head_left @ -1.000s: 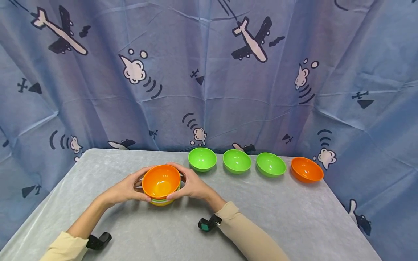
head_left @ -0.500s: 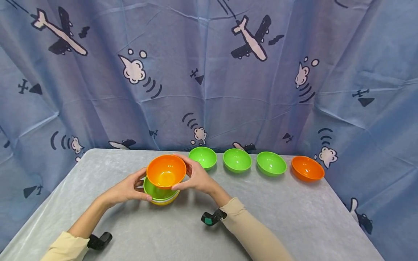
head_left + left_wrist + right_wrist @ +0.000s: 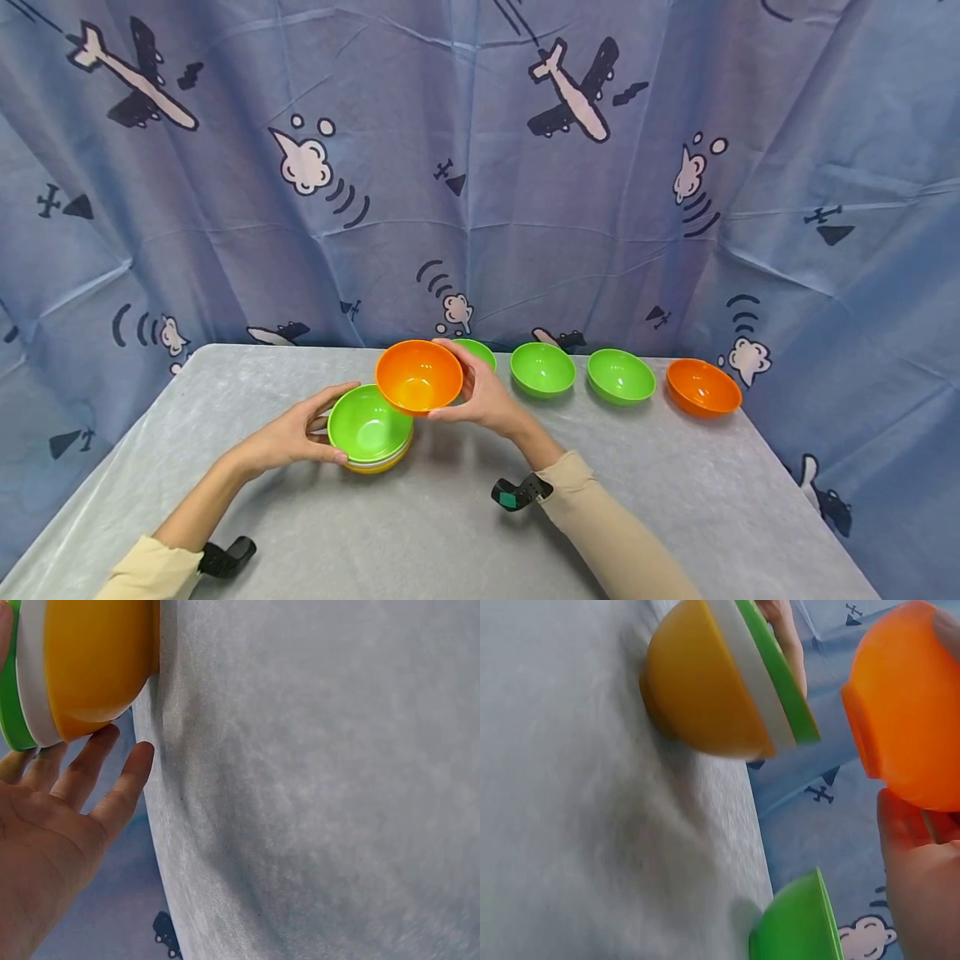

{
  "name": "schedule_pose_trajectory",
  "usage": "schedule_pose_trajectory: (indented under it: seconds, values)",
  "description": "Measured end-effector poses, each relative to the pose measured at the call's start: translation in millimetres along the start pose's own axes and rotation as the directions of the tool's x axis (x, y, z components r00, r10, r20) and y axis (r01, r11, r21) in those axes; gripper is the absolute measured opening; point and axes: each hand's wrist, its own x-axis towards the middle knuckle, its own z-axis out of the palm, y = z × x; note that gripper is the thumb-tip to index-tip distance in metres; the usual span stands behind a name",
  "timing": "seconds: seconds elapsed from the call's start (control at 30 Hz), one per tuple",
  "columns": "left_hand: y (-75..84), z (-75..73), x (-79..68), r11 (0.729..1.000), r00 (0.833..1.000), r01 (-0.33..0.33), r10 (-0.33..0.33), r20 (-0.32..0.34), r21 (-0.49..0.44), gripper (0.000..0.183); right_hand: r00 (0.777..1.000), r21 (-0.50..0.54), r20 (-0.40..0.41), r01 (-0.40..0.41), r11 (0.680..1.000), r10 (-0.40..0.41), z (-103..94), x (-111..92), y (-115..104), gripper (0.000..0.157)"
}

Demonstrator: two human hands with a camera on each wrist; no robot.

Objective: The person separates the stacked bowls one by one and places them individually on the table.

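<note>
Lifted glossy orange bowl (image 3: 418, 377) moved right; round stack (image 3: 369, 429) stays.

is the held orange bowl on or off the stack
Off: the right wrist view shows a gap between the held orange bowl and the stack.

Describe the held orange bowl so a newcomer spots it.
On the table, find the stacked bowls, green on top. Up and right of them in the head view, the right hand holds the orange bowl. Unlike the other orange bowl, in the back row, it's off the table.

Bowl stack (image 3: 371, 427) left, bowl row (image 3: 621, 377) behind right
</note>
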Motion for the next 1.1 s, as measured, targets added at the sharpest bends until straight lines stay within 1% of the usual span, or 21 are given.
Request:
schedule_pose_trajectory:
  seconds: [0.13,0.37,0.53,0.77,1.0,1.1]
  values:
    - [-0.1,0.3,-0.2,1.000,1.000,0.004,-0.004,0.000,-0.002,0.098,1.000,-0.028,-0.017,-0.021,0.999,0.021,-8.8,-8,-2,0.093]
    - [1.2,0.6,-0.5,1.000,1.000,-0.005,0.005,0.006,-0.008,0.098,0.998,-0.046,-0.044,-0.041,0.998,0.039,-24.2,-18,-3,0.094]
    - [1.2,1.0,-0.7,1.000,1.000,-0.010,0.010,0.009,-0.011,0.098,0.997,-0.095,-0.066,-0.057,0.994,0.050,-36.2,-27,-6,0.094]
    - [0.1,0.2,-0.8,1.000,1.000,-0.023,0.023,0.006,0.005,0.098,0.994,-0.136,-0.096,-0.070,0.988,0.057,-58.2,-46,-9,0.094]
    - [1.4,0.3,-1.3,1.000,1.000,0.003,-0.003,-0.007,0.003,0.098,0.982,-0.183,-0.153,-0.142,0.973,0.114,-82.1,-67,-14,0.096]
    - [1.9,0.9,-1.2,1.000,1.000,0.001,-0.001,-0.002,0.004,0.098,0.981,-0.181,-0.153,-0.146,0.973,0.119,-91.8,-77,-17,0.096]
